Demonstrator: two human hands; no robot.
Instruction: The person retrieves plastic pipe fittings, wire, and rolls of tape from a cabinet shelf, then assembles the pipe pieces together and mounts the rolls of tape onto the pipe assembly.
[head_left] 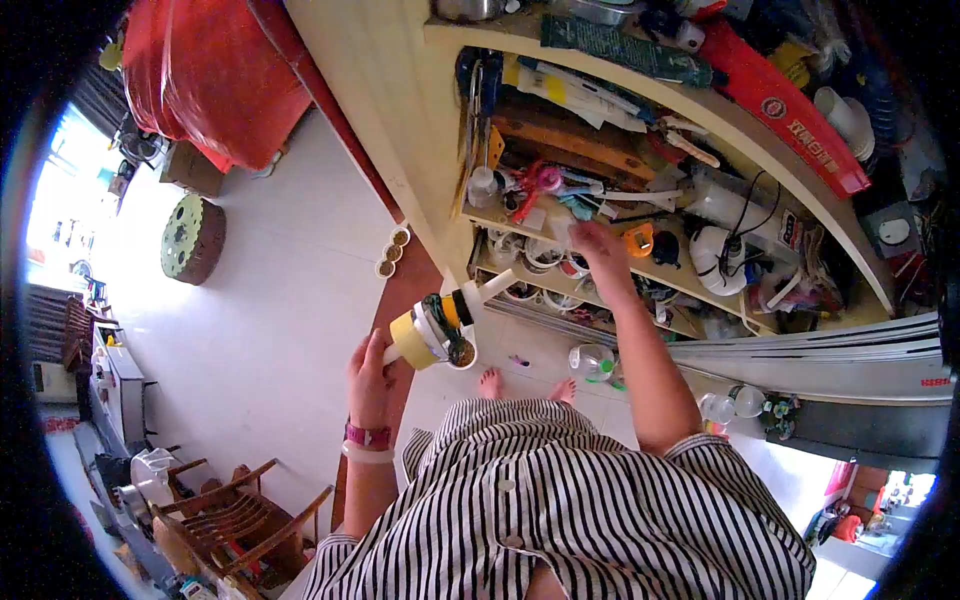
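My left hand (370, 370) is wrapped round one end of a white rod that carries rolls of tape (420, 335), yellowish, white, dark green and black. The rod's other end points up and right toward the shelves. My right hand (597, 250) reaches over the cluttered shelf (550, 225), near an orange tape measure (638, 239) and small white items. Its fingers look drawn together, but whatever is between them is too small to make out.
Shelves hold cables, a white appliance (715, 260) and a red box (785, 110). A clear plastic bottle (592, 362) stands on the floor. At the lower left is a wooden chair (235, 515); a green-topped round stool (193, 240) stands farther off.
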